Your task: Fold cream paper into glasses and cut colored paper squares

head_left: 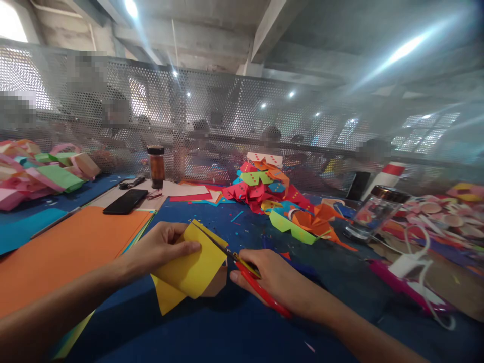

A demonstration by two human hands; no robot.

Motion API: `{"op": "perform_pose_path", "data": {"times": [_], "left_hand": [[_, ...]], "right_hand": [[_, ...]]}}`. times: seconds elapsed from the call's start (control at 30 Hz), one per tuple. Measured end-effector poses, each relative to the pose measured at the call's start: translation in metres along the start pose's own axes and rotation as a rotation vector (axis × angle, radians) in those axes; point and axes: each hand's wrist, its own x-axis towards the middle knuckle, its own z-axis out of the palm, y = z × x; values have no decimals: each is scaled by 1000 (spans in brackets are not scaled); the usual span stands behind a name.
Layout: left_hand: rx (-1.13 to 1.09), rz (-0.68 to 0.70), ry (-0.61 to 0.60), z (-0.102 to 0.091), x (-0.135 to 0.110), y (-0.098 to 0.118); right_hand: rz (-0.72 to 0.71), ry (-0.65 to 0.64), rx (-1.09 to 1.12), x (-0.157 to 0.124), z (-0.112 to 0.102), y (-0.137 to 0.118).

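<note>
My left hand (159, 247) pinches a folded yellow paper (192, 269) by its upper left edge, thumb on top, a little above the blue table (212, 333). My right hand (274, 277) grips red-handled scissors (249, 282). Their dark blades run up and left along the paper's top right edge, reaching its upper corner. A brownish sheet shows behind the yellow one.
A stack of orange sheets (68, 247) lies at my left with a black phone (125, 201) behind it. A heap of folded coloured paper (264, 189) sits ahead. A glass jar (372, 212) lies at right, a dark jar (156, 165) stands by the mesh screen. People sit beyond.
</note>
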Motion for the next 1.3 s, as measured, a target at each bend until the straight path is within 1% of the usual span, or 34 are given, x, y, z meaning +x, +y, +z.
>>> {"op": "perform_pose_path", "data": {"times": [0.23, 0.43, 0.67, 0.83, 0.97, 1.03, 1.1, 1.13, 1.2, 1.3], "left_hand": [[34, 20, -17, -2, 3, -4], [43, 16, -6, -2, 3, -5], [38, 24, -11, -2, 3, -7], [28, 16, -14, -1, 3, -5], [23, 18, 7, 0, 1, 2], [26, 20, 45, -3, -3, 7], [28, 21, 97, -8, -7, 15], [39, 36, 147, -12, -9, 21], [46, 127, 287, -21, -12, 35], [-23, 262, 480, -34, -7, 62]], "right_hand": [[-19, 6, 9, 0, 3, 2], [-29, 0, 39, 1, 4, 4], [-14, 16, 9, 1, 4, 4], [2, -4, -1, 0, 4, 3], [11, 16, 48, 1, 3, 4], [-3, 53, 96, 2, 2, 6], [-23, 117, 132, 4, 1, 9], [-31, 156, 147, 4, 1, 10], [-23, 230, 189, 6, -1, 12], [57, 293, 306, 6, -5, 12]]}}
